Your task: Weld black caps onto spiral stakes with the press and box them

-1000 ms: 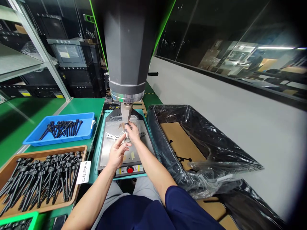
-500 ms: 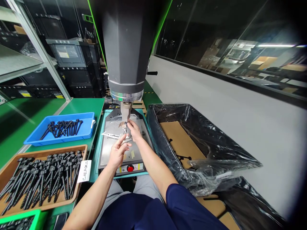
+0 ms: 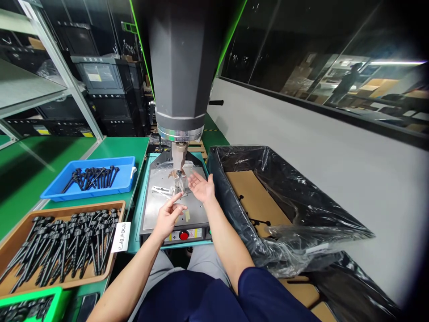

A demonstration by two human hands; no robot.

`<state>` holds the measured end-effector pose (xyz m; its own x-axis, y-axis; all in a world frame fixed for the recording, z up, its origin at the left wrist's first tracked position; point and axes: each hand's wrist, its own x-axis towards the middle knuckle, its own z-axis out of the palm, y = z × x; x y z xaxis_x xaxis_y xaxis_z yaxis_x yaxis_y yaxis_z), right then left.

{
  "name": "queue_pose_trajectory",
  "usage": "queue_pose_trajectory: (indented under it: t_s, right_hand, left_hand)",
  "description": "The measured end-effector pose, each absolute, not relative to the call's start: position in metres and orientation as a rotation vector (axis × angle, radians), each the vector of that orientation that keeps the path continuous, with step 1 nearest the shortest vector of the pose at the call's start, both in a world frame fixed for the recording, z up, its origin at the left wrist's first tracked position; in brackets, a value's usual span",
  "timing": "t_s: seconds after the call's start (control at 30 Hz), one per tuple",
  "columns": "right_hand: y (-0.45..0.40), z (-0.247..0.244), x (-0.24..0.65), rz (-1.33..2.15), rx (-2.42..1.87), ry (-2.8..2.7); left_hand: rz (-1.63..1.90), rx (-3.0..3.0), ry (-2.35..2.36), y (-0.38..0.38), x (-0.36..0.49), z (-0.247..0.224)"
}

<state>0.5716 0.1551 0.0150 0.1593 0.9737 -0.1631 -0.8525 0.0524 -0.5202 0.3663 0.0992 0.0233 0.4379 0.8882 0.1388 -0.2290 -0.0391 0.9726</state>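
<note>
My right hand [image 3: 203,188] is open beside the metal fixture [image 3: 177,183], palm turned up and fingers spread, with nothing in it. In front of the fixture is my left hand [image 3: 169,217], its index finger stretched toward the fixture's base and its thumb apart; I see nothing held. A small black part [image 3: 179,173] sits in the top of the fixture, under the metal press tip [image 3: 178,154]. Whether the tip touches it I cannot tell. A slotted metal bracket [image 3: 162,190] lies on the steel base plate [image 3: 154,214], left of the fixture.
Over the plate hangs the dark press head [image 3: 182,67]. A red button [image 3: 183,235] is on the base's front. To the left are a blue tray [image 3: 50,193] and a brown tray [image 3: 122,208] of black stemmed parts. At right stands a box lined with black plastic [image 3: 301,197].
My right hand has let go of the black part and moved right, opening. My left hand stays near the fixture's front, index finger extended. The whole view has shifted slightly.
</note>
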Motion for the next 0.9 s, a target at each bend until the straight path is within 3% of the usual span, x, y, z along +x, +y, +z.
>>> queue_pose_trajectory:
  t_s: [0.1, 0.3, 0.9]
  right_hand:
    - [0.142, 0.016, 0.585, 1.447, -0.673, -0.388]
    - [0.139, 0.014, 0.582, 1.176, -0.985, -0.622]
    - [0.133, -0.010, 0.554, 1.187, -1.025, -0.580]
  left_hand:
    - [0.891, 1.348, 0.666, 0.096, 0.360, 0.019]
    - [0.800, 1.332, 0.680, 0.096, 0.352, 0.014]
    - [0.843, 1.341, 0.866, 0.097, 0.335, -0.001]
